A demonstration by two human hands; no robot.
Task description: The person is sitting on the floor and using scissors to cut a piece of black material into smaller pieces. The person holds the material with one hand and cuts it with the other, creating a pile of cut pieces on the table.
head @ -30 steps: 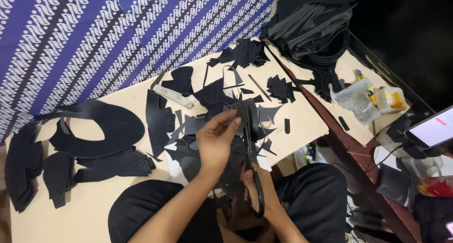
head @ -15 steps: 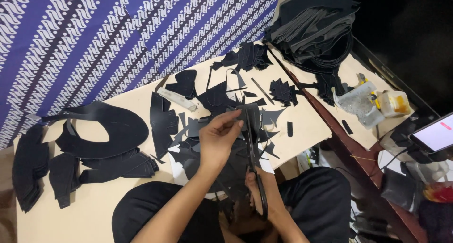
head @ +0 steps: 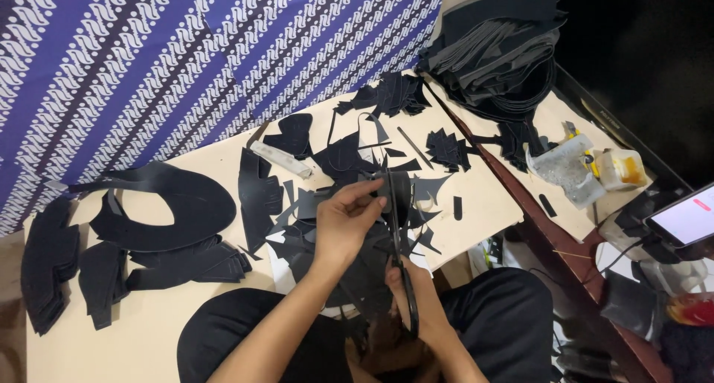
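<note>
The left hand (head: 343,223) is pinching a small black sheet-material piece (head: 398,193) between thumb and fingertips, holding it up just above the table edge. The right hand (head: 416,297) is closed around the handles of a pair of dark-handled metal scissors (head: 398,260), whose blades are pointing away from the person and running up into the held piece; whether the blades are parted is too fine to tell. Below both hands, black offcuts (head: 297,208) are lying scattered over the pale wooden table (head: 149,323). To the left, a large curved black cut-out (head: 175,204) is resting beside 2 stacks of black pieces (head: 48,268). Further off, a heap of black strips (head: 498,56) is sitting at the far right corner, near a blue-and-white patterned cloth (head: 149,56) hanging behind the table.
</note>
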